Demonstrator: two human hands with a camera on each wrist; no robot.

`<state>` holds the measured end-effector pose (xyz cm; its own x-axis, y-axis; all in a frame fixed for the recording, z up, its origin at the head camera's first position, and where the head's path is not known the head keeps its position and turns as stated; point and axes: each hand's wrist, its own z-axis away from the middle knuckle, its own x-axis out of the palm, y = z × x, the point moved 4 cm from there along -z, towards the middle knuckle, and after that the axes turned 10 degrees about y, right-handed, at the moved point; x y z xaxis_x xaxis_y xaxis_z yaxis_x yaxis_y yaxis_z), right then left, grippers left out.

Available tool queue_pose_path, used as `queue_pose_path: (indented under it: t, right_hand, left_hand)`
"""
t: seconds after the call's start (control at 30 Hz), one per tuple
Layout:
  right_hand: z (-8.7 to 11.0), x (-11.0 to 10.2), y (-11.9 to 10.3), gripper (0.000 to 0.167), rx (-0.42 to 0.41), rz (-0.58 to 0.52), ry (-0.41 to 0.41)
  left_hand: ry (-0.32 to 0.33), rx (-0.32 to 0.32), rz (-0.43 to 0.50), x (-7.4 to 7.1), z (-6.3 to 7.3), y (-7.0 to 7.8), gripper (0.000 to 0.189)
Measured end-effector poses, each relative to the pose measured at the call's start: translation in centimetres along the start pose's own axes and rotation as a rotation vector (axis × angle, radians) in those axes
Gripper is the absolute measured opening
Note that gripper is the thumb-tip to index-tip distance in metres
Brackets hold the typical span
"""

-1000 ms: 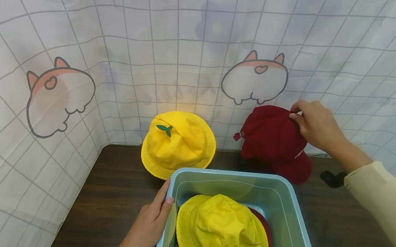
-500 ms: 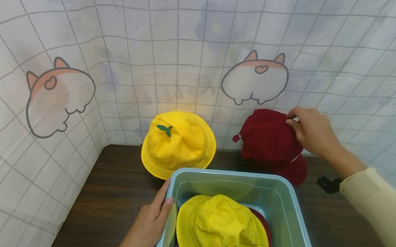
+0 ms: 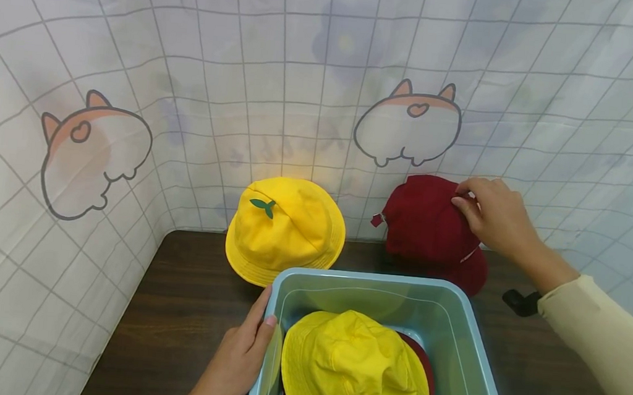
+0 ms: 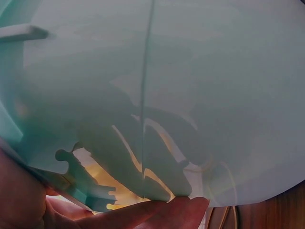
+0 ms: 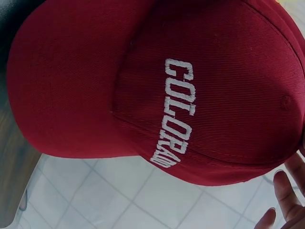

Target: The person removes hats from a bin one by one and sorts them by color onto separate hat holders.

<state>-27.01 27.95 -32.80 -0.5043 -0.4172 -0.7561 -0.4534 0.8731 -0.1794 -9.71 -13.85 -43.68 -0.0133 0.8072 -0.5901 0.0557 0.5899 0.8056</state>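
Already, the bin (image 3: 363,277) holds one hat (image 3: 359,368). Left hand (image 3: 240,353) grips the bin, right hand (image 3: 499,218) pinches a cap (image 3: 428,225); another hat (image 3: 285,235) remains outside.

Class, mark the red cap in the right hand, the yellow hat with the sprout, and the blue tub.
Red cap (image 5: 147,90), right wrist view: front of the crown.
Yellow hat with sprout (image 3: 287,235), head view: middle of the crown.
Blue tub (image 3: 368,277), head view: far rim.
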Motion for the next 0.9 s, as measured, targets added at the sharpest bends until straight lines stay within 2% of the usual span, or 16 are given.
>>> queue_pose_path:
  t: [0.13,0.3,0.47,0.53,0.7,0.77,0.9]
  right_hand:
    - [-0.1,-0.1,0.1,0.020,0.037,-0.036,-0.011]
    - [0.1,-0.4,0.6,0.028,0.138,-0.110,-0.049]
    - [0.3,-1.7,1.6,0.041,0.277,-0.169,-0.059]
    - [0.6,-2.5,2.3,0.045,0.341,-0.179,-0.044]
    - [1.8,-4.1,4.4,0.052,0.493,-0.211,-0.020]
    - [2.6,-4.5,5.3,0.053,0.556,-0.250,-0.030]
    - [4.4,-4.9,7.1,0.048,0.657,-0.353,-0.042]
  left_hand:
    - [0.003,0.003,-0.009,-0.1,0.0,0.1,0.057]
    - [-0.015,0.032,-0.055,-0.5,-0.3,0.5,0.058]
    - [-0.152,0.042,-0.162,-1.9,-1.0,1.5,0.063]
    - [-0.183,0.062,-0.220,-2.9,-1.3,2.6,0.063]
    - [-0.128,0.196,-0.375,-4.9,-2.9,7.1,0.054]
    - [-0.122,0.265,-0.416,-5.2,-3.9,9.0,0.051]
    - [-0.155,0.388,-0.474,-5.0,-6.2,13.1,0.043]
